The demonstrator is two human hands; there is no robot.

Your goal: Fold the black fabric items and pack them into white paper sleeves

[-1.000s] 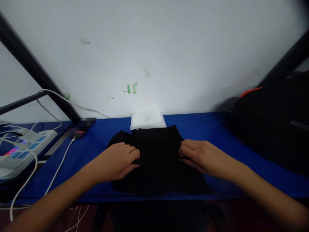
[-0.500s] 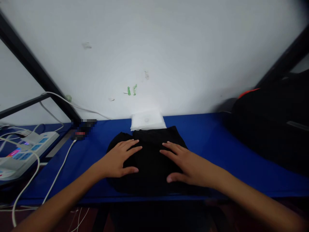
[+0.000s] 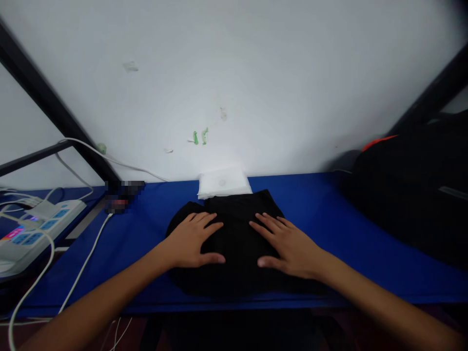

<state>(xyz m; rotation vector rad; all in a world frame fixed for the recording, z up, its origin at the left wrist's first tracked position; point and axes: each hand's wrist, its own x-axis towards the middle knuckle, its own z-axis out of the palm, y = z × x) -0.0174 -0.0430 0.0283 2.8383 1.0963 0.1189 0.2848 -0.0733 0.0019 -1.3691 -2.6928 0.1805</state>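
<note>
A dark, folded piece of black cloth (image 3: 237, 243), perhaps a garment, lies on the blue tabletop (image 3: 310, 209). Flat on its left part rests my left hand (image 3: 192, 239), open with the fingers spread. My right hand (image 3: 292, 246) lies open on the right part, its fingers pointing inward and away. Between the two thumbs a strip of the cloth shows. Just behind the cloth, near the wall, sits a flat white packet (image 3: 224, 181). Folds in the cloth are hard to make out because it is so dark.
On the left stands a white power strip (image 3: 47, 229) with plugs and cables. A white cable (image 3: 87, 258) runs to a blurred-out dark object (image 3: 122, 197). A large black bag (image 3: 413, 195) with an orange edge fills the right side. Behind rises a white wall (image 3: 274, 87).
Both hands have shifted slightly to the right on the cloth, my left hand a little more. They stay flat and spread. The view has also moved slightly.
</note>
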